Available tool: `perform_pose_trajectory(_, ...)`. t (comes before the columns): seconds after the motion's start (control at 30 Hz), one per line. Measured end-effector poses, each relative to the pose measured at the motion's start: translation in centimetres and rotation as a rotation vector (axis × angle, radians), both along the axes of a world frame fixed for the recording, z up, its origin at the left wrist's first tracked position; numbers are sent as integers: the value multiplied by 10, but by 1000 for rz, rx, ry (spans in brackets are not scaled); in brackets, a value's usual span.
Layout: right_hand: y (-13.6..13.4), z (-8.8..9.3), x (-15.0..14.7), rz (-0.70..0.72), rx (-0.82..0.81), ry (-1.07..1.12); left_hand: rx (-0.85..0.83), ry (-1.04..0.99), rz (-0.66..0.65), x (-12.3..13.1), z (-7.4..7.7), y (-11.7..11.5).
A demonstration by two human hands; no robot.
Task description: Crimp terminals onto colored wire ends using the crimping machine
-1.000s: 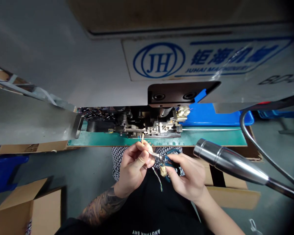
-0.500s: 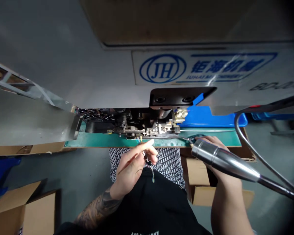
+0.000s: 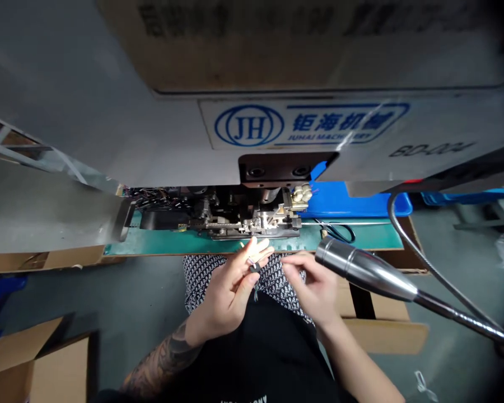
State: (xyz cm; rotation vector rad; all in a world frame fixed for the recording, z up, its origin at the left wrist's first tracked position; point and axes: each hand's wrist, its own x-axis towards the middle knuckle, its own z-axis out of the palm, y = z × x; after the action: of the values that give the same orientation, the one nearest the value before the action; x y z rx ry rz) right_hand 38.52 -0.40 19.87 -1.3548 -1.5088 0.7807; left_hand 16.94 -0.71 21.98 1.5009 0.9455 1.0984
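head view: left fingers [image 3: 246, 286] pinch cable [image 3: 251, 261]; cardboard box [image 3: 61, 370] open.

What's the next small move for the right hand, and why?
Probably bring the right hand to the wires below the dark piece: the left hand grips that piece, the right hand is near but apart from it, and the scissors lie on the green bench.
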Motion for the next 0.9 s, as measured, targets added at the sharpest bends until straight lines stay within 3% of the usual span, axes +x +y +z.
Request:
perform_pose_trajectory(0.1, -7, 10, -32, 253, -119, 185, 43, -1, 60, 1, -8, -4)
perform_pose_trajectory(0.27, 0, 9, -40, 283, -132, 240, 38, -133, 94, -7, -7, -4)
perform_pose_trajectory(0.4, 6, 7, -31, 381, -117, 244, 77, -242, 284, -24, -4, 6)
perform_pose_trajectory(0.57, 13, 0, -28, 518, -140, 316, 150, 49, -7, -29, -6, 23)
perform_pose_trajectory(0.73, 23, -5, -26, 468, -251, 300, 179, 41, -2, -17, -7, 32)
perform_pose_trajectory(0.9, 26, 2, -24, 159, -350, 333, 316, 165, 117, -12, -8, 36)
